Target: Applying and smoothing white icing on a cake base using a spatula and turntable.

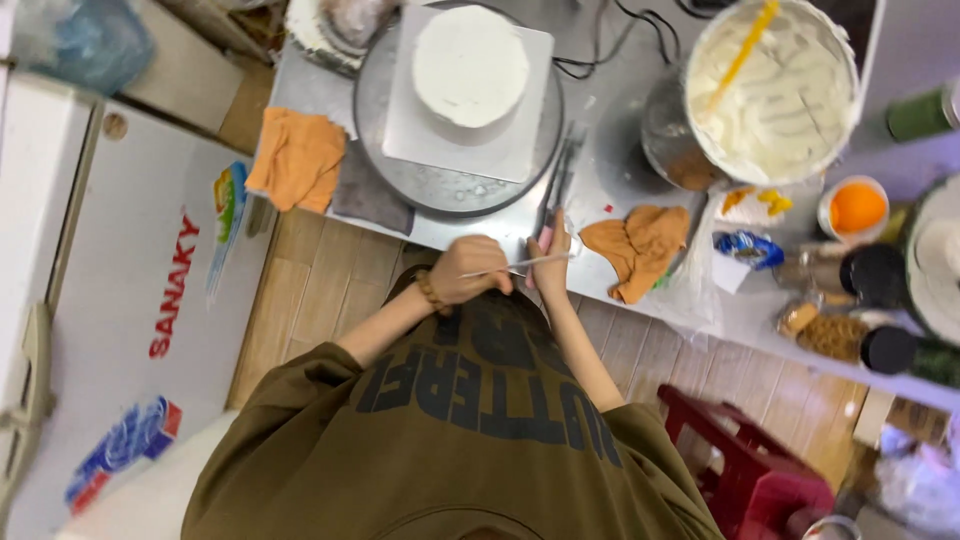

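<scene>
Wooden flooring [320, 280] is seen beneath a grey worktop [600, 170], with a white chest freezer [130, 300] at far left; a red lettered label and two multicoloured stickers are carried on its lid. Two orange cloths are counted: one [297, 158] at the worktop's left edge, the other [638, 248] near its front edge. Between them one white frosted cake [470, 65] is set on a white square board [520, 140] atop a round grey turntable [400, 170]. At the front edge, the left hand [468, 270] is closed around a thin white stick-like tool [520, 264], whose other end is pinched by the fingers of the right hand [550, 255]. Further right, one large bowl of cream [770, 90] with a yellow spatula [742, 52] is seen, then a small cup of orange colouring [855, 208], a blue wrapper [750, 248] and two dark-capped bottles [880, 275]. One red stool [750, 460] is placed below.
</scene>
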